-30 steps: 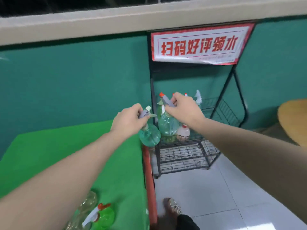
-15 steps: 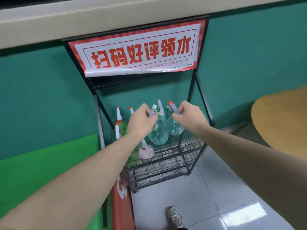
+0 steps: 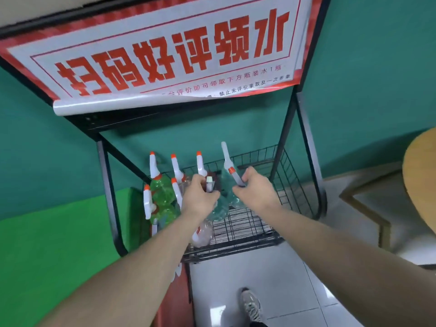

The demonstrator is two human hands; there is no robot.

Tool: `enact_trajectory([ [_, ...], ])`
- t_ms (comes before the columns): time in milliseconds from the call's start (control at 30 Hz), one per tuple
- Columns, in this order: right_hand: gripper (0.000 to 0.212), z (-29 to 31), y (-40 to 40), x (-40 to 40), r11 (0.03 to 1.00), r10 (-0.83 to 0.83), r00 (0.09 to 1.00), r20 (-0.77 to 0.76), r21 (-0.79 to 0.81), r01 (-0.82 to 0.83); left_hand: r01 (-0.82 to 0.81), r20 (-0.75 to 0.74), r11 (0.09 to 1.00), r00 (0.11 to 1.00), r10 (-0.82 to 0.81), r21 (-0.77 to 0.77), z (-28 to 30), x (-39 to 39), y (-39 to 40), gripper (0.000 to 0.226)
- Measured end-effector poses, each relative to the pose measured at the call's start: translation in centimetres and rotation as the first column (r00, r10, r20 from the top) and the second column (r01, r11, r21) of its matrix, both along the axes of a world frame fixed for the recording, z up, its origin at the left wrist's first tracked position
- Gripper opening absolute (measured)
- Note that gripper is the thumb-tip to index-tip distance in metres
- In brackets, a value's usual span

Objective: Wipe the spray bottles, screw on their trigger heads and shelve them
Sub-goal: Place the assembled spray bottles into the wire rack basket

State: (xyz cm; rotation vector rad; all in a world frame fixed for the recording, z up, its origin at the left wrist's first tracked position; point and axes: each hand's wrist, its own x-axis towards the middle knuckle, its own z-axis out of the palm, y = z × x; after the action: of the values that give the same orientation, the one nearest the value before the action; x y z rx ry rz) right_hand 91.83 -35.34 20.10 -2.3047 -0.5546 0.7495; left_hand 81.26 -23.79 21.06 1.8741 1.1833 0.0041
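Head view: a person reaches both arms into a black wire rack (image 3: 257, 228) set against a teal wall. The left hand (image 3: 199, 197) grips the trigger head of a clear bottle (image 3: 215, 212), its white nozzle poking up above the fingers. The right hand (image 3: 253, 191) pinches the trigger head of a second clear bottle (image 3: 227, 178), orange-collared, just to the right; the two bottles touch over the rack's wire shelf. On the shelf's left stand green bottles (image 3: 162, 192) with white, orange-tipped heads, and a pinkish bottle (image 3: 203, 234) sits near the front, partly hidden by the left forearm. A red-and-white sign (image 3: 165, 55) hangs across the rack's top. A green counter (image 3: 59, 244) lies at left; one shoe (image 3: 251, 305) shows on the tiled floor.
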Motion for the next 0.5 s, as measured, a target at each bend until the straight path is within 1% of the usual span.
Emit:
enact_trajectory([
  [133,0.027,-1.2,1.6,-0.7,0.999,-0.006,0.999,-0.033,0.039,0.007,-0.039,-0.041,0.999,0.998,0.038,-0.013,-1.9,0.1,1.2,0.029],
  [267,0.025,-2.1,2.1,-1.4,0.999,0.034,0.998,-0.043,0.002,-0.034,-0.044,-0.041,0.999,0.998,0.044,0.002,-3.4,0.1,1.6,0.029],
  [367,0.023,-3.1,2.2,-1.1,0.999,-0.026,0.997,-0.069,-0.033,0.024,-0.067,-0.038,0.998,0.997,0.067,-0.015,-3.9,0.1,1.8,0.031],
  [500,0.022,-4.1,2.4,-0.8,0.993,-0.115,0.985,-0.126,-0.003,0.115,-0.031,-0.074,1.0,0.997,0.03,-0.005,-3.9,0.4,2.4,0.03],
])
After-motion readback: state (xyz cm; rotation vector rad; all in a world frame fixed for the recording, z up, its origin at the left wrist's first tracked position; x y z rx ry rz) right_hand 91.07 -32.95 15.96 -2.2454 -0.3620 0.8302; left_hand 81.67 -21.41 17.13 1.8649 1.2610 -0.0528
